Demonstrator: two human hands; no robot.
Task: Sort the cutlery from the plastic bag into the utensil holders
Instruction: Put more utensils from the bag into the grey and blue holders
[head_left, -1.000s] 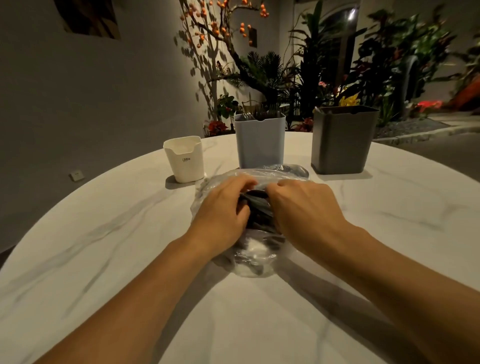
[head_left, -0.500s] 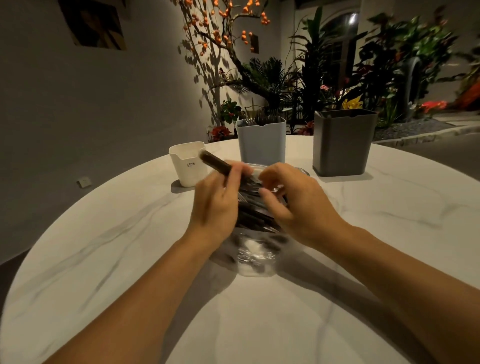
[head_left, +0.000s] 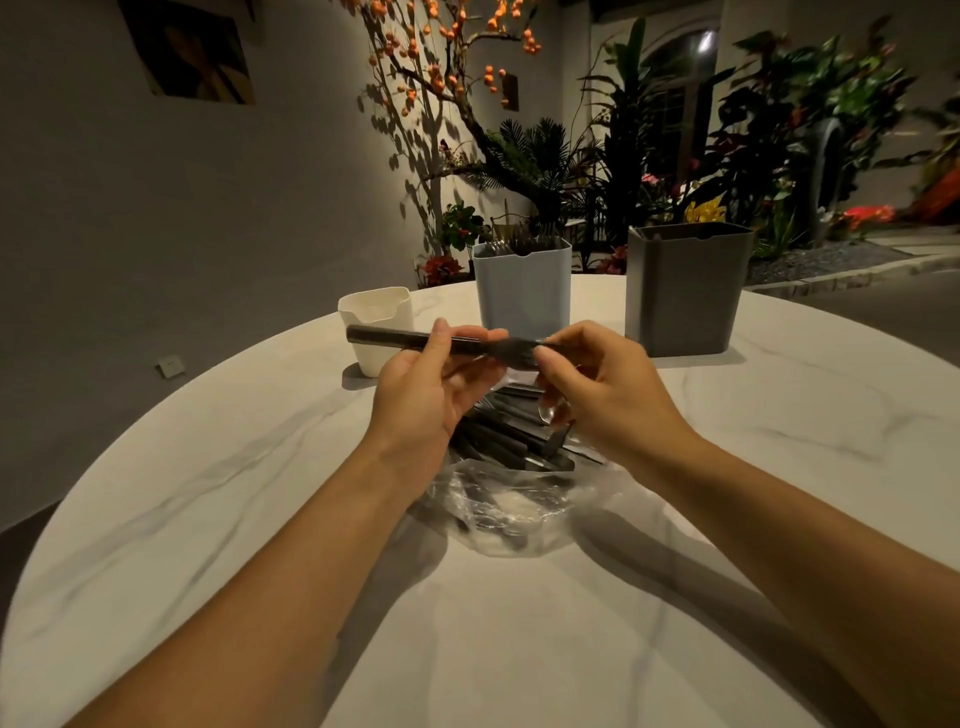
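- Head view: a dark cutlery piece (head_left: 441, 340) is held level above a clear plastic bag (head_left: 511, 512) on a round white marble table (head_left: 779, 467).
- The left hand (head_left: 423, 395) pinches its handle between thumb and fingertips; the right hand (head_left: 602, 395) pinches the other end with curled fingers.
- More dark cutlery (head_left: 511, 441) lies heaped in the bag.
- Behind stand a small white holder (head_left: 376, 327), a light blue holder (head_left: 522, 293) with cutlery inside, and a dark grey holder (head_left: 685, 291).
- The held piece's working end is blurred and partly covered; its type cannot be told.
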